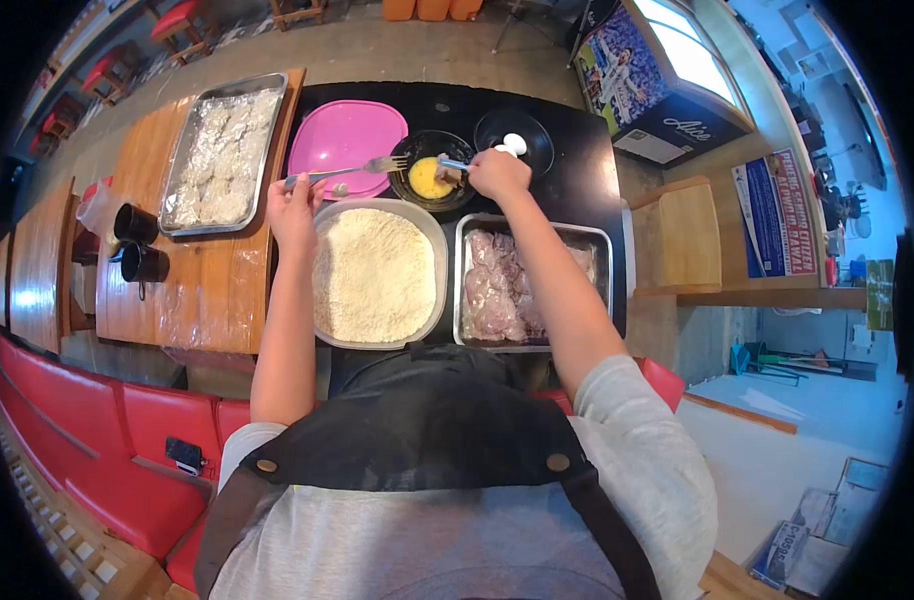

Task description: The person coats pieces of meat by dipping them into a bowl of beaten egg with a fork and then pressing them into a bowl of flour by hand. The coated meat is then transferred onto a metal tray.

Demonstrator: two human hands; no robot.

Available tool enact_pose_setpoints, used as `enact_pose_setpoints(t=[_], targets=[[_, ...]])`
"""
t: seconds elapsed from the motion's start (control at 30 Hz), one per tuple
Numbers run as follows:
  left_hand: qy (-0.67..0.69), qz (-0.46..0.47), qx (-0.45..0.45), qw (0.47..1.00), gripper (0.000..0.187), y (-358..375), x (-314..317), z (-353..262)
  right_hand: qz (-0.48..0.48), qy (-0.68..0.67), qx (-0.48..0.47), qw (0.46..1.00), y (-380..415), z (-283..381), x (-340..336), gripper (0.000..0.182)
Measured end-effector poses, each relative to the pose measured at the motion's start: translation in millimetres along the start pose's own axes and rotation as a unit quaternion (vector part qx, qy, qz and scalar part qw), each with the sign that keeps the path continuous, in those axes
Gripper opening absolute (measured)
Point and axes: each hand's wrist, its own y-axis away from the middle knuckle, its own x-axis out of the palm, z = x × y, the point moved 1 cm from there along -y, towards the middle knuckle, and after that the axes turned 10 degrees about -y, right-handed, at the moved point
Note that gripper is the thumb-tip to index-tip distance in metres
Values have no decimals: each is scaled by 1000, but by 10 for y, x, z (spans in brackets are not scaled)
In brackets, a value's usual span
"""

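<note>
Looking down from the head camera, the person's left hand sits left of centre in the upper half of the frame, closed around the handle of a fork whose tines point right toward a small black bowl of beaten egg. The right hand is just right of that bowl, fingers closed on what looks like a second utensil whose tip holds a piece of meat at the egg; the utensil's exact kind is too small to tell. Behind the fork lies a pink lid, and to the upper right of the egg bowl stands another black bowl holding white eggs. Below the hands, at the centre of the frame, a wide tub of breadcrumbs sits on the dark surface, and just right of it is a metal tray of raw meat, partly hidden by the right forearm. In the upper left, on a wooden surface, a long metal tray holds breaded pieces, with two black mugs near its left edge. Red seats fill the lower left.
</note>
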Motion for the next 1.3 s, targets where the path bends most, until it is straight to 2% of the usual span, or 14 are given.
enact_pose_setpoints(t=[0.07,0.23,0.43,0.5,0.57,0.67,0.77,0.87,0.97,1.03,1.13,1.3], targets=[[5,5,0,1000,15,47,54,-17,-2,-2,4,1000,-105,-5,138,22],[3,25,7,1000,17,39,-8,20,-4,88,21,996,-20,29,-18,22],[-33,25,-14,999,15,2,91,122,-90,44,-14,995,143,-74,-207,15],[-34,32,-12,999,16,-22,140,125,-106,2,-52,993,224,-115,-243,18],[-34,41,-16,998,16,-41,206,140,-127,-19,-42,991,317,-239,-284,22],[-17,68,-11,997,15,-40,339,111,-112,-98,-19,989,644,-537,-377,22],[-25,86,-23,996,16,-32,478,192,5,-78,49,996,998,-887,-316,23],[-27,97,-22,995,17,-62,561,341,22,-23,68,997,1333,-1055,-64,24],[-32,85,-13,996,17,-102,570,415,-36,-4,51,998,1499,-1079,172,23],[-33,73,-10,997,17,-126,541,438,-152,-86,29,984,1507,-1000,264,22],[-37,53,-6,998,17,-134,526,367,-186,-125,28,974,1407,-883,261,19],[-49,52,21,997,17,-31,518,231,-185,-143,26,972,1263,-738,165,18]])
